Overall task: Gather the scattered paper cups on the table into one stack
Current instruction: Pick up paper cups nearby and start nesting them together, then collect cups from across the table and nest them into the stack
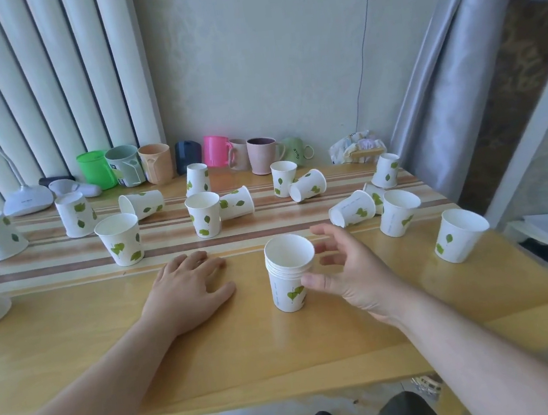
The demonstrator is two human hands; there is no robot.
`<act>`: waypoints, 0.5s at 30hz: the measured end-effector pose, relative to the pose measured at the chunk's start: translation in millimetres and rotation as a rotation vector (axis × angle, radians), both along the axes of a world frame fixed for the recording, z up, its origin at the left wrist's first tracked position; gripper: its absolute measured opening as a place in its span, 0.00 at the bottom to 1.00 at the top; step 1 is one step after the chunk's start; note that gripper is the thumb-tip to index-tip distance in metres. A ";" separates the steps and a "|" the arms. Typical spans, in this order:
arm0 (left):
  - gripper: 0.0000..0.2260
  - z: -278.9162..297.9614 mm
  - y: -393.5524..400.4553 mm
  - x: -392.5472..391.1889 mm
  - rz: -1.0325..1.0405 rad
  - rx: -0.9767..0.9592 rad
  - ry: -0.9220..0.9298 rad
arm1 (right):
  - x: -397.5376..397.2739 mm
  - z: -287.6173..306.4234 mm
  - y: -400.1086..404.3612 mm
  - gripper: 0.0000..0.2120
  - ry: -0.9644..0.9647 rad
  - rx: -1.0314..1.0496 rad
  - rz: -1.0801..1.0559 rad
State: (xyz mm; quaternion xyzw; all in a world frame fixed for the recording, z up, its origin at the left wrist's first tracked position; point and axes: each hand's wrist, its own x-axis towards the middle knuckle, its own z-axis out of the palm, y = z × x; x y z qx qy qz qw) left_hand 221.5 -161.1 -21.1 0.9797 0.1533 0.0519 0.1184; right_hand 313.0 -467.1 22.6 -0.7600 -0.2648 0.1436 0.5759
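A stack of white paper cups with green leaves (287, 271) stands upright near the table's front middle. My right hand (345, 267) curls beside it, thumb touching its side, fingers spread apart behind the rim. My left hand (189, 286) lies flat, palm down, on the wooden table (248, 348), left of the stack. Several single cups are scattered beyond: an upright cup (120, 239) to the left, another upright cup (203, 214) in the middle, a cup on its side (352, 213) to the right, and an upright cup (459, 234) at far right.
A row of coloured plastic mugs (157, 166) lines the wall at the back. A white desk lamp (26, 199) stands at back left and a crumpled bag (358, 148) at back right. A grey curtain (457, 81) hangs at the right table edge.
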 end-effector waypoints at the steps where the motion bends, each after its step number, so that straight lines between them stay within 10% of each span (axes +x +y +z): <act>1: 0.32 0.1 -1.3 -1.0 -0.018 0.019 -0.011 | 2.1 -4.3 -11.9 0.39 -0.019 -0.028 -0.017; 5: 0.27 4.2 -8.6 -6.9 -0.164 0.022 -0.023 | 18.8 -23.6 -76.7 0.31 -0.202 -0.300 -0.212; 12: 0.52 19.2 -59.7 -4.4 -0.275 -0.216 0.071 | 48.5 -35.2 -187.6 0.20 -0.419 -0.743 -0.497; 15: 0.43 20.7 -79.0 10.6 -0.307 -0.403 0.043 | 62.9 -37.7 -211.2 0.19 -0.362 -0.742 -0.623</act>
